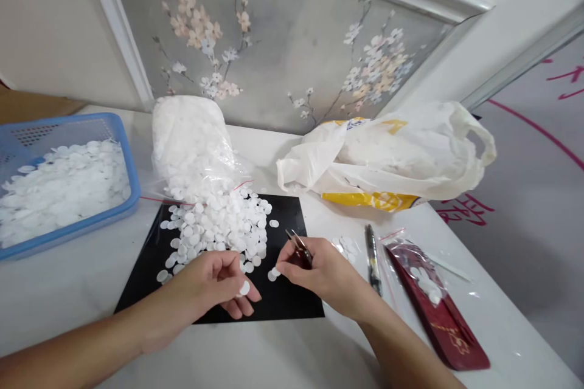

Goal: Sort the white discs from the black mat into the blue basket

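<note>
My left hand (pixel 219 289) is at the front of a black sheet (pixel 292 301), holding a small thin white disc (pixel 245 287) at its fingertips, with the other fingers curled loosely. To its right, my right hand (pixel 314 267) pinches white discs (pixel 274 273) between thumb and forefinger, just above the sheet. That hand also has a slim metal tool (pixel 300 243) with two points tucked in it, points up; tweezers or small scissors, I cannot tell which. Behind both hands, a heap of white discs (pixel 223 225) spreads over the sheet from an open clear bag (pixel 189 134).
A blue basket (pixel 129 164) of white discs stands at left. At the back right lies a white and yellow plastic bag (pixel 392 158). Several discs (pixel 347 248), a black pen (pixel 373 258), a clear bag (pixel 426 276) and a dark red case (pixel 456 334) lie at right.
</note>
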`<state>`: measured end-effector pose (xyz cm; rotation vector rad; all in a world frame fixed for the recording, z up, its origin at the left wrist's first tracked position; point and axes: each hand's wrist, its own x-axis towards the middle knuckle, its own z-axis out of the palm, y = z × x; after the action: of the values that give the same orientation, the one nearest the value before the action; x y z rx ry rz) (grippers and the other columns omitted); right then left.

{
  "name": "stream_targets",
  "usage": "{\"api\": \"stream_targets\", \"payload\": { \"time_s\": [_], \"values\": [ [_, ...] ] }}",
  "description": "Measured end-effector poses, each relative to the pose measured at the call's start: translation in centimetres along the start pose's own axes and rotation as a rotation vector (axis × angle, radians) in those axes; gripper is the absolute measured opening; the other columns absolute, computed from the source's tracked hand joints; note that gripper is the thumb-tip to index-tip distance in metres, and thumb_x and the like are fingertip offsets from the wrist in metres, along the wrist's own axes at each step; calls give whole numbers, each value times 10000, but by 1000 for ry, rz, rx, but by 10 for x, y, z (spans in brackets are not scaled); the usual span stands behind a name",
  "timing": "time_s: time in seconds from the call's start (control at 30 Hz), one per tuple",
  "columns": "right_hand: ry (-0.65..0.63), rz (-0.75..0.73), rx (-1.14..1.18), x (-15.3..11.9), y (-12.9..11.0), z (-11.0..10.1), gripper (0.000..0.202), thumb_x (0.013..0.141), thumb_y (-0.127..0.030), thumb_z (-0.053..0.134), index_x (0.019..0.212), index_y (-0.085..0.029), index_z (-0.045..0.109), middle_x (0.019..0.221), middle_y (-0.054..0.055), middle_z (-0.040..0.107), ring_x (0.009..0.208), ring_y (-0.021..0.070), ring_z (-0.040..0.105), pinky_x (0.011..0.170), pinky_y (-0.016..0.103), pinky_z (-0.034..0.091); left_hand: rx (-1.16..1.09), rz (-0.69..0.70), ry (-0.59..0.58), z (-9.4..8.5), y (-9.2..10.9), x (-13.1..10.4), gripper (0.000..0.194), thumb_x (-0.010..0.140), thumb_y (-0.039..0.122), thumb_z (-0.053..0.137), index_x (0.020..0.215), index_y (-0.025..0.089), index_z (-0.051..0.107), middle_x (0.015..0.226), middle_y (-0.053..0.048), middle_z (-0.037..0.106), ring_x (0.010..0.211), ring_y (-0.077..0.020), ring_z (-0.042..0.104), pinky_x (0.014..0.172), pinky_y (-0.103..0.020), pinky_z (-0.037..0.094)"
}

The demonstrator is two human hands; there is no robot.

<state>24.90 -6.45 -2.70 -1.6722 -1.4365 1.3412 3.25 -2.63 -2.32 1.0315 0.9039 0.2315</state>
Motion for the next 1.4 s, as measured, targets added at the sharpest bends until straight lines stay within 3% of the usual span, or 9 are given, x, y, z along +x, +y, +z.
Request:
{"api": "stream_targets", "payload": {
  "time_s": [0.2,0.3,0.47,0.67,0.77,0.93,1.07,1.2,1.4],
  "values": [
    [11,-57,-184,1,3,4,102,701,-97,548,683,-198,547,585,-69,486,527,84,389,491,198,303,60,-4,-6,-9,7,-4,126,693,134,517,692,207,413,676,16,692,443,-79,523,412,-205,240],
    [10,-62,-237,2,4,2,160,721,-84,505,740,-195,619,605,-57,510,521,87,396,487,202,299,73,23,40,-16,13,-6,118,744,183,490,857,215,490,644,46,643,464,-94,512,427,-214,239],
    [66,-38,-164,2,1,3,118,738,-123,524,729,-189,621,594,-53,476,532,92,396,491,208,298,189,6,88,-16,17,-7,227,881,408,478,826,197,543,453,79,460,463,-97,359,470,-230,208],
    [8,-152,43,-9,-12,21,27,773,-194,615,790,-196,594,607,-58,502,546,90,437,508,198,346,134,25,-90,2,0,1,318,857,504,574,919,194,538,800,-21,705,552,-98,510,494,-226,272],
    [61,-187,-145,-7,-9,19,75,787,-129,616,755,-197,622,674,-33,553,600,106,494,568,220,384,89,2,-48,7,-1,2,240,827,397,605,786,190,489,722,-10,694,489,-72,460,477,-223,232],
    [11,-105,-356,2,-1,11,186,694,-24,681,687,-195,608,759,-33,543,610,101,493,562,218,365,-2,-103,-35,7,6,-6,148,867,335,490,827,192,497,643,16,646,480,-80,481,469,-232,219],
    [-46,-74,-244,-1,-5,10,158,714,-58,642,687,-196,571,641,-62,502,558,91,444,511,203,324,76,-44,-69,7,8,-9,327,902,505,478,891,183,529,671,17,621,533,-94,495,494,-230,288],
    [-17,-109,-94,-11,-15,3,93,749,-119,601,739,-202,560,587,-81,470,536,80,397,486,192,303,213,35,-58,11,12,2,302,853,445,603,1014,191,575,811,7,632,642,-111,528,545,-229,356],
    [72,-145,-37,-30,-31,-15,128,778,-118,568,836,-200,646,657,-49,562,568,84,441,485,188,320,89,167,-35,37,24,28,236,759,379,714,798,155,650,766,-9,646,633,-110,513,514,-226,322]
  ]
}}
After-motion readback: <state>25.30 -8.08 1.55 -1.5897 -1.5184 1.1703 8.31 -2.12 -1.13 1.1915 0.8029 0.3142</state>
